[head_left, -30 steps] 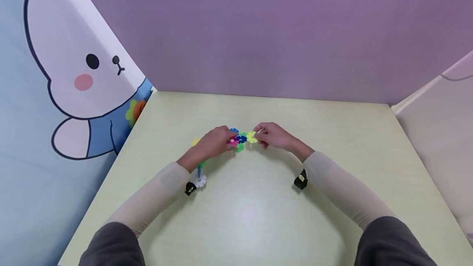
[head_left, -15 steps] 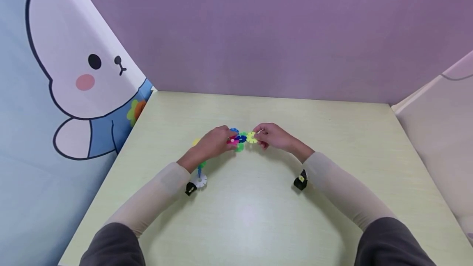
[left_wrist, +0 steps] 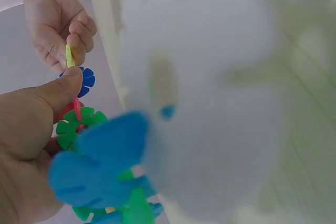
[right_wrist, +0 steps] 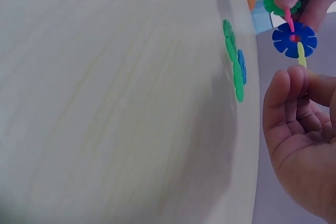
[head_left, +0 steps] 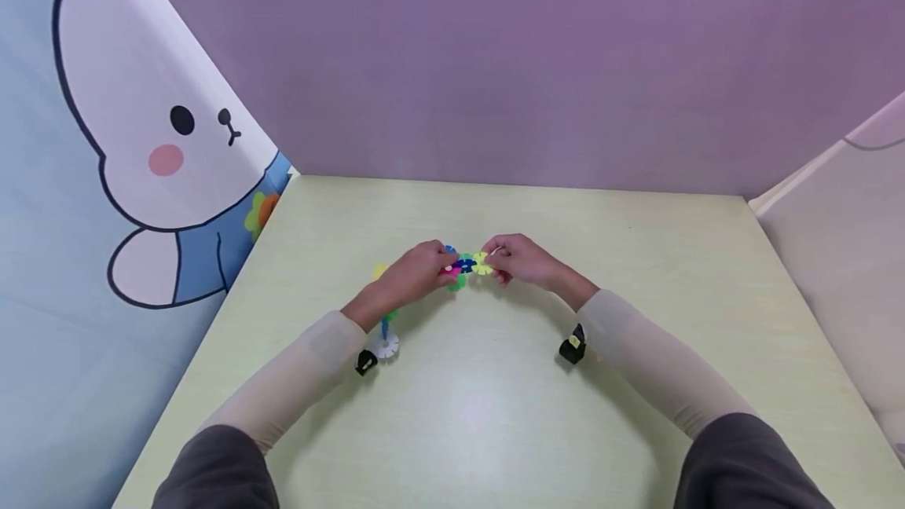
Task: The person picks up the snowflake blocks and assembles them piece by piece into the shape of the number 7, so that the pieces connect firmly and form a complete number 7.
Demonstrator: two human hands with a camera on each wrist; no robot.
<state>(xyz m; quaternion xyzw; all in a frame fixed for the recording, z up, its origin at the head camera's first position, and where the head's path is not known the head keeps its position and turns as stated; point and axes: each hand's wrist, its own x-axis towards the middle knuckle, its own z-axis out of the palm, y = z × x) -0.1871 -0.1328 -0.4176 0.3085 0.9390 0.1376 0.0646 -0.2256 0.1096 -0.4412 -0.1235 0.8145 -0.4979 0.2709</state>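
A chain of slotted plastic snowflake discs runs between the hands. My left hand (head_left: pixel 413 277) pinches the pink disc (head_left: pixel 449 270) between thumb and fingers. It joins a dark blue disc (right_wrist: pixel 283 44), into which a yellow disc (head_left: pixel 482 264) is slotted. My right hand (head_left: pixel 526 261) pinches that yellow disc by its outer edge. From the left hand the chain carries on with a green disc (left_wrist: pixel 67 132) and a light blue disc (left_wrist: pixel 97 166). A white disc (head_left: pixel 386 347) at its near end looms blurred in the left wrist view; the left wrist partly hides this stretch.
Green discs (right_wrist: pixel 234 64) and a blue disc (right_wrist: pixel 242 66) are on the pale tabletop (head_left: pixel 481 415), just behind the hands. A purple panel (head_left: pixel 523 61) closes the far side, and a rabbit-print cloth (head_left: pixel 134 179) hangs at left. Black wrist cameras sit under both wrists.
Both hands keep their holds. The left hand has shifted slightly right with the chain, so the pink and dark blue discs sit a little closer to the yellow one.
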